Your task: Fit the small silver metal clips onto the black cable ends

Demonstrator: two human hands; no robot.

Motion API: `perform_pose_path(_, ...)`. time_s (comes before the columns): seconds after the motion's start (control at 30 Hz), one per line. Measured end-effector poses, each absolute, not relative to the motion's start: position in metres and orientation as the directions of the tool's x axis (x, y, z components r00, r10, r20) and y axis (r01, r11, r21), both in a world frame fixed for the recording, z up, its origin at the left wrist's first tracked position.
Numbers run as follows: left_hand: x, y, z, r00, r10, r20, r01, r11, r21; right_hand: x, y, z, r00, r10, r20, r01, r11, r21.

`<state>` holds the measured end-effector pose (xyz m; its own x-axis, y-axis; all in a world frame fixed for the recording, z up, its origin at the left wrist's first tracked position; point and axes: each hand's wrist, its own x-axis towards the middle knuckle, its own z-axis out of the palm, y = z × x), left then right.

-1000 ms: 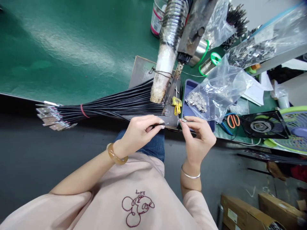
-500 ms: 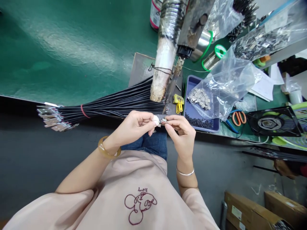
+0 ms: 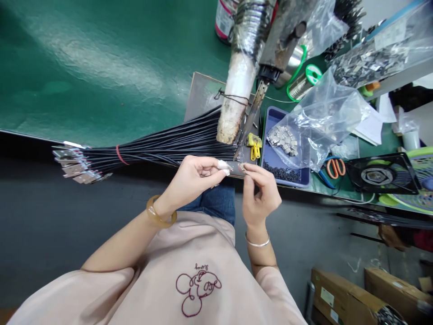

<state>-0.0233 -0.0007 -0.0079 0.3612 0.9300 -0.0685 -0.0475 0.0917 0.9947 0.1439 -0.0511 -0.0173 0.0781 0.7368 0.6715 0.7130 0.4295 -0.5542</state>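
Note:
My left hand (image 3: pixel 199 174) is closed in a pinch at the bench edge, with white coverings on its thumb and index fingertips. What it pinches is too small to make out. Just to its right, my right hand (image 3: pixel 261 192) is also closed, a small metal piece (image 3: pixel 241 167) at its fingertips. A narrow gap separates the two hands. Behind them lies a bundle of black cables (image 3: pixel 165 140), tied with a red band (image 3: pixel 120 155) and fitted with flat metal connectors (image 3: pixel 77 166) at the left end. A soldering iron (image 3: pixel 252 110) points down above the right cable ends.
A white-tipped tube (image 3: pixel 233 95) hangs beside the iron. To the right stands a blue tray (image 3: pixel 305 178) with small metal parts (image 3: pixel 283 139) and black bits (image 3: pixel 281 171). Beyond are yellow clips (image 3: pixel 255 149), orange-handled scissors (image 3: pixel 336 167), a solder spool (image 3: pixel 304 83) and a fan (image 3: pixel 382 175).
My hands have moved apart: the right one shifted right and slightly down, taking the small metal piece from between them. The left hand moved a little right. The view has shifted slightly.

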Motion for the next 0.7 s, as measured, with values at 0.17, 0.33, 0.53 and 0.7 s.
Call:
perform_pose_path(0.17,-0.014,-0.001,-0.009,0.317,0.947,-0.057,-0.092,0.090,0.992,0.145,-0.051,-0.016,-0.014,0.689,0.725,0.742,0.493,-0.454)
perform_pose_path(0.33,-0.009,0.001,-0.008,0.267,0.963,-0.046,-0.087,0.071,0.994,0.146,-0.044,-0.021,0.119,0.825,0.553,0.582,0.393,-0.712)
perform_pose_path(0.53,-0.005,0.002,-0.010,0.201,0.979,-0.031,-0.060,0.044,0.997,0.144,-0.038,-0.024,0.015,0.771,0.637,0.695,0.450,-0.561)
perform_pose_path(0.7,-0.003,0.001,-0.010,0.158,0.987,-0.038,-0.038,0.045,0.998,0.145,-0.035,-0.027,-0.073,0.697,0.713,0.742,0.516,-0.428)
